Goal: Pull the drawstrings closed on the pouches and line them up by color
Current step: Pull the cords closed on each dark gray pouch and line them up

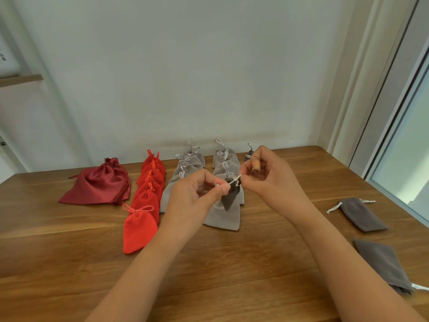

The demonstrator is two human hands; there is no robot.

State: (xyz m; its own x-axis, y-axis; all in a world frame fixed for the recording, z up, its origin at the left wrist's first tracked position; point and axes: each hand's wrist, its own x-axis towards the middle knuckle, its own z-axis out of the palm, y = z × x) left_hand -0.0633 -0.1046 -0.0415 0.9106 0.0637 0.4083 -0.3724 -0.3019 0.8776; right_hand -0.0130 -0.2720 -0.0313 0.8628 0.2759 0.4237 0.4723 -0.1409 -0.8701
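A small dark grey pouch [230,196] hangs in the air between my hands, above the table. My left hand [197,194] pinches its white drawstring on one side, and my right hand [267,175] pinches the string on the other side. Behind it lie rows of closed pouches: a line of bright red pouches [148,189], and two lines of light grey pouches [185,170] [226,163]. One dark grey pouch [248,156] sits at the far end, right of the light grey rows. A large dark red satin pouch [102,182] lies at the far left.
Two flat dark grey pouches lie on the wooden table [69,252] at the right, one [361,213] farther off and one [383,263] near the right edge. A wall runs behind the table and a window frame [394,135] stands to the right.
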